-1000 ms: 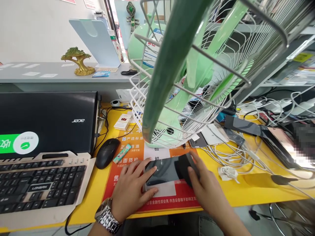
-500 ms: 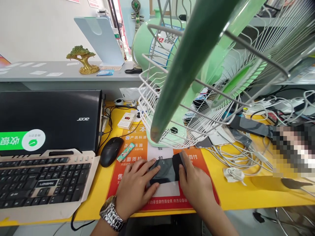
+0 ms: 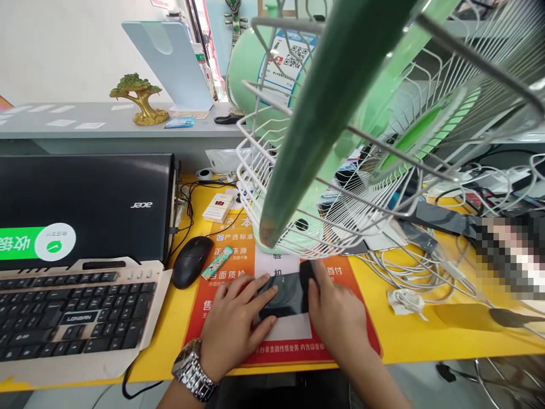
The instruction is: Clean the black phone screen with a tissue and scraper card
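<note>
Your left hand [image 3: 238,321] lies open, fingers spread over the left end of a dark rectangular phone [image 3: 285,301] on the red-orange printed mat [image 3: 293,355]; your right hand [image 3: 338,307] grips a black block [image 3: 306,275] at its right end. Beyond stands a pale-green, white-caged fan [image 3: 306,147].

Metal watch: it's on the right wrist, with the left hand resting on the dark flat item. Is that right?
Wrong side: the head view shows the metal watch on the left wrist. The left hand does rest on the dark flat item.

Mat [image 3: 281,347] and mouse [image 3: 192,262] on yellow table [image 3: 411,341]
</note>
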Demonstrator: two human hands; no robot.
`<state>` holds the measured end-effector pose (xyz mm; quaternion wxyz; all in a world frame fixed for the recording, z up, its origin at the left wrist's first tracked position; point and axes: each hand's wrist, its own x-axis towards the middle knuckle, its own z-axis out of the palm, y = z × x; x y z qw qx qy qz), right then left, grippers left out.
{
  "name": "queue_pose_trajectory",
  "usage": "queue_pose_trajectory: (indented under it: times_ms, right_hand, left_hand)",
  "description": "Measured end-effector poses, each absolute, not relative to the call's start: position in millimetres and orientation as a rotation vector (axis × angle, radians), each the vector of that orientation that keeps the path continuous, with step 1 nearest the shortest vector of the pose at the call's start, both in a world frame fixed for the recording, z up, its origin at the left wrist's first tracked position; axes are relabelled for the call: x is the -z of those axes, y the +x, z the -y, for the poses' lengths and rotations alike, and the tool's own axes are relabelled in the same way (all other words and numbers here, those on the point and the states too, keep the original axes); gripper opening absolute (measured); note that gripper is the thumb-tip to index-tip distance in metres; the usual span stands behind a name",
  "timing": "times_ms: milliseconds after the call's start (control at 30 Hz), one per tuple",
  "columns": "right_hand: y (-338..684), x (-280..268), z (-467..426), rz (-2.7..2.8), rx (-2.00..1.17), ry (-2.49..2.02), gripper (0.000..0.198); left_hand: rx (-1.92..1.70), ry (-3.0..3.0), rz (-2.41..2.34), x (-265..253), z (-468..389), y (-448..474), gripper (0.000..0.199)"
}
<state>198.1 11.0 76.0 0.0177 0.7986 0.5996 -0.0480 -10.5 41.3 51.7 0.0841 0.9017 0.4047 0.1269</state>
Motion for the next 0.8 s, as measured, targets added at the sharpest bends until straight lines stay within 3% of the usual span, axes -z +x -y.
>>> queue_pose_trajectory:
  times_ms: [367, 633, 800]
  right_hand:
    - [162.6, -70.3, -10.8, -2.112, 0.108, 2.401, 0.052]
    - [203.0, -76.6, -9.7, -1.785, 0.113, 2.547, 0.047]
    - [173.0, -71.6, -11.1, -2.011, 0.087, 2.447, 0.049]
  left_hand:
    - [-0.364, 2.671, -1.228, -52.3, -39.8, -10.9, 0.047]
    - [-0.372, 2.671, -1.206, -51.9, -42.5, -11.1, 0.046]
    - [-0.374, 2.678, -1.226, -51.4, -41.6, -10.2, 0.046]
